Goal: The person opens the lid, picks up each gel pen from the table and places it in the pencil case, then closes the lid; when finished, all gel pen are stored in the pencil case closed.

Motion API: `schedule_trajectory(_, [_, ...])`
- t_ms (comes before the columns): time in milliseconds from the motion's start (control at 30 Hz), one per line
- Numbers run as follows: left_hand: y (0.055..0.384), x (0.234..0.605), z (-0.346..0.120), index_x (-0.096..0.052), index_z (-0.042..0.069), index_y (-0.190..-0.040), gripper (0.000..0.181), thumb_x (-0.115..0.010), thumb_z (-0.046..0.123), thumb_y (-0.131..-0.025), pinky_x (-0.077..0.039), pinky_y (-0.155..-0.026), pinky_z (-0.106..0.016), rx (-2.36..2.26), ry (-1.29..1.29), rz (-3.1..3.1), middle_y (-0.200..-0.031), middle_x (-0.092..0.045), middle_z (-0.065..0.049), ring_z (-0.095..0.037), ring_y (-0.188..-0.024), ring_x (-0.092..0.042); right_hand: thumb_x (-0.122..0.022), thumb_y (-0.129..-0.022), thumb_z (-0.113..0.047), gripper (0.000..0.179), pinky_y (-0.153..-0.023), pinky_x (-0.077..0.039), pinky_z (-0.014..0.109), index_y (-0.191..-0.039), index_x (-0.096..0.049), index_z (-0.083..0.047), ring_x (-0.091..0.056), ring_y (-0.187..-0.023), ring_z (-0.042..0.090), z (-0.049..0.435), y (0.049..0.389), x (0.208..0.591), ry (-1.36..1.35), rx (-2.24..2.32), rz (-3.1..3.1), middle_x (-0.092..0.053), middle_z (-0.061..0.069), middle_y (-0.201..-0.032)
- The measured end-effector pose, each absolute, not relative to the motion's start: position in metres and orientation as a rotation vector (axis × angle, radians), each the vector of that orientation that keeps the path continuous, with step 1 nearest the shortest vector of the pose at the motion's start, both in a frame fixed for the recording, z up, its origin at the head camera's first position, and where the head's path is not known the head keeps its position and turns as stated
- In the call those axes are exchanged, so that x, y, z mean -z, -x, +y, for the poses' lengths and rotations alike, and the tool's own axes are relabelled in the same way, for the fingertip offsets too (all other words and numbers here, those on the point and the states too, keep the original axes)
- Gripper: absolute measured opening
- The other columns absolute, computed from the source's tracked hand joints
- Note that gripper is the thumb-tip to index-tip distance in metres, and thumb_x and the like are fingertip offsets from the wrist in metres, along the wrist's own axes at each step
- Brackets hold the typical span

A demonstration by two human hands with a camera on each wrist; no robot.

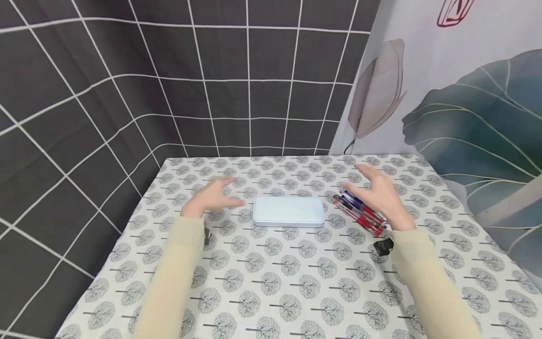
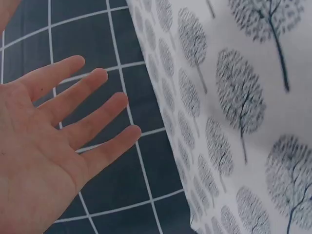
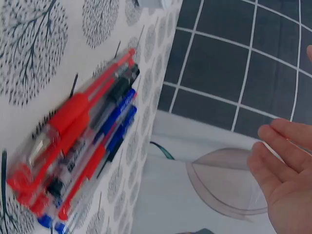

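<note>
A pale blue, lidded pencil case [image 1: 289, 211] lies flat on the patterned tablecloth, between the two hands. To its left, my left hand [image 1: 213, 195] hovers with fingers spread and touches nothing; in the left wrist view its palm [image 2: 53, 141] faces the camera. On the other side, my right hand [image 1: 378, 193] is held above a bundle of pens [image 1: 360, 212], thumb and fingers apart and holding nothing. Close up in the right wrist view, the pens [image 3: 80, 141] lie side by side with red, blue and black parts; slight blur hides their exact details.
The white tablecloth [image 1: 271, 282] has a grey tree print. Behind and to the left hangs a dark curtain [image 1: 220, 94] with a white grid, and at the right a pale curtain [image 1: 449, 70] with large leaf shapes. A black wrist device [image 1: 383, 246] sits by the right sleeve.
</note>
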State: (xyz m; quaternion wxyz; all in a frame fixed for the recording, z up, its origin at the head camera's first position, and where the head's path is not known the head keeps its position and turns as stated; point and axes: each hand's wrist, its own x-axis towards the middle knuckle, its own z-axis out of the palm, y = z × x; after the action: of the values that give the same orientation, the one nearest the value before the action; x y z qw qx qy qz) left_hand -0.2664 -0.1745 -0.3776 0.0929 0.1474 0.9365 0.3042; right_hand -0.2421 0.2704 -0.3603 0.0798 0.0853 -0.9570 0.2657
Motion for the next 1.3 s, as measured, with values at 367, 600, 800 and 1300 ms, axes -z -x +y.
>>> schedule_trajectory(367, [0.266,0.388,-0.15,-0.029,0.006,-0.153,0.108,-0.088,0.037,-0.067,-0.022,-0.122,-0.05,-0.865,-0.533,2.695,-0.161,-0.025,-0.015,-0.035,-0.147,-0.026,-0.065,-0.085,-0.059,0.082,-0.115,-0.03,0.061,-0.145,-0.046,-0.007,-0.036,-0.14,0.042,0.244,0.249,0.374,-0.346,-0.831,-2.869,-0.044,0.022,-0.149])
schedule_trajectory(600, [0.267,0.39,-0.134,-0.022,0.007,-0.155,0.115,-0.09,0.032,-0.065,-0.028,-0.12,-0.05,-0.882,-0.517,2.624,-0.157,-0.032,-0.017,-0.038,-0.13,-0.048,-0.066,-0.082,-0.062,0.085,-0.114,-0.033,0.06,-0.144,-0.048,-0.007,-0.04,-0.138,0.041,0.228,0.252,0.383,-0.428,-0.826,-2.884,-0.048,0.018,-0.147])
schedule_trajectory(800, [0.267,0.395,-0.125,-0.021,0.004,-0.155,0.116,-0.09,0.032,-0.066,-0.016,-0.124,-0.047,-0.813,-0.558,2.628,-0.162,-0.021,-0.013,-0.031,-0.15,-0.019,-0.069,-0.082,-0.058,0.082,-0.114,-0.033,0.059,-0.142,-0.049,-0.006,-0.041,-0.137,0.041,0.217,0.252,0.391,-0.502,-0.853,-2.889,-0.049,0.018,-0.146])
schedule_trajectory(1300, [0.268,0.406,-0.11,-0.017,0.005,-0.156,0.122,-0.091,0.028,-0.062,-0.032,-0.119,-0.047,-0.747,-0.59,2.657,-0.157,-0.032,-0.015,-0.032,-0.138,-0.04,-0.079,-0.077,-0.043,0.082,-0.115,-0.037,0.051,-0.14,-0.049,-0.001,-0.049,-0.132,0.039,0.184,0.248,0.404,-0.716,-0.812,-2.856,-0.053,0.02,-0.142])
